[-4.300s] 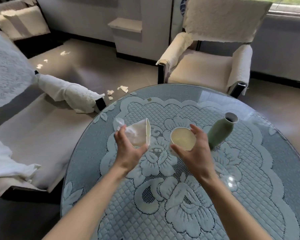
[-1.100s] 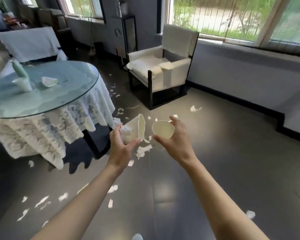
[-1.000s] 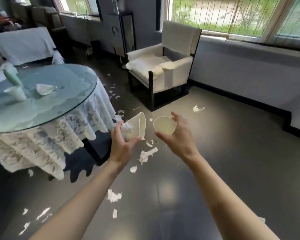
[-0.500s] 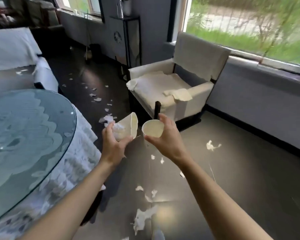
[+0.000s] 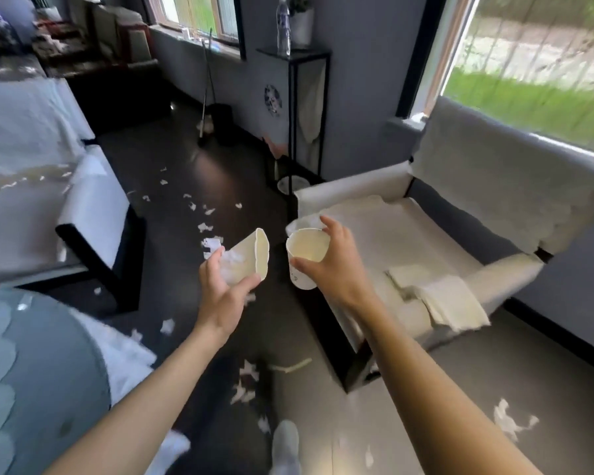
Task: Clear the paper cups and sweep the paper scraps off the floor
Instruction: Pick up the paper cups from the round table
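My left hand grips a squashed white paper cup, tilted on its side with its flattened mouth facing right. My right hand holds an upright paper cup by its rim and side. Both cups are carried at chest height over the dark floor. White paper scraps lie scattered along the floor ahead, and more scraps lie near my feet. A broom leans by the far wall next to a dark bin.
A cream armchair stands right of my hands. A white-covered sofa is on the left. The round glass table fills the lower left. A black narrow stand holds a bottle; a white-lined basket sits at its foot.
I have walked away from the table carrying both cups. The view has turned left, bringing the aisle, broom and bin into sight. Both hands keep their hold.
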`<state>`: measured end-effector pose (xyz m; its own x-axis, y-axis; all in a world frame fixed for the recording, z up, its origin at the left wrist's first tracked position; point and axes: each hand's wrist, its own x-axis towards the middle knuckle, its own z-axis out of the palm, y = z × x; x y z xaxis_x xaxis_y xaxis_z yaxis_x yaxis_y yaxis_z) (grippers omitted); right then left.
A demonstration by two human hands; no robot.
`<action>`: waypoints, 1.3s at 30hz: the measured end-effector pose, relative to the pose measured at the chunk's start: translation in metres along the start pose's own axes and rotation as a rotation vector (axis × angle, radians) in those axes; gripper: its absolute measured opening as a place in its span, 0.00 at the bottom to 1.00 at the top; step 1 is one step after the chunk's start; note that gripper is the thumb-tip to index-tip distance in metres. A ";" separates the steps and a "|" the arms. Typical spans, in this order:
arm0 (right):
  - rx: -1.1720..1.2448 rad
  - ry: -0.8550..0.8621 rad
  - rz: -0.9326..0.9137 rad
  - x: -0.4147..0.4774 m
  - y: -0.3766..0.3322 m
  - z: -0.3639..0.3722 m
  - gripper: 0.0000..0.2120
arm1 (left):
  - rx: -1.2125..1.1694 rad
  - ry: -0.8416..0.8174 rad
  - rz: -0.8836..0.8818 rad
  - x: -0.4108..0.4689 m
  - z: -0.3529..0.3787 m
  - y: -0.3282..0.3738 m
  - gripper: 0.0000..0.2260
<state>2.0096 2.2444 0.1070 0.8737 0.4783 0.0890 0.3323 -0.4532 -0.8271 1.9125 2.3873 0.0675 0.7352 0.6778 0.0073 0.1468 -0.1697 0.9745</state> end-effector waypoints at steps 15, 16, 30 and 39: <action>0.054 -0.143 -0.034 0.493 -0.015 0.121 0.41 | 0.007 0.158 -0.016 0.496 0.018 -0.001 0.40; 0.058 -0.147 -0.044 0.531 -0.015 0.129 0.41 | 0.020 0.173 -0.007 0.536 0.020 -0.002 0.38; 0.011 -0.222 -0.053 1.009 -0.064 0.240 0.41 | 0.034 0.276 -0.023 1.022 0.007 -0.010 0.34; 0.077 -0.219 -0.040 1.347 -0.112 0.387 0.41 | 0.056 0.230 -0.020 1.389 -0.039 -0.034 0.32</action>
<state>3.0118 3.2309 0.1045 0.7597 0.6503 0.0075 0.3301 -0.3756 -0.8660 2.9029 3.3628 0.0531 0.5628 0.8254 0.0453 0.2010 -0.1898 0.9610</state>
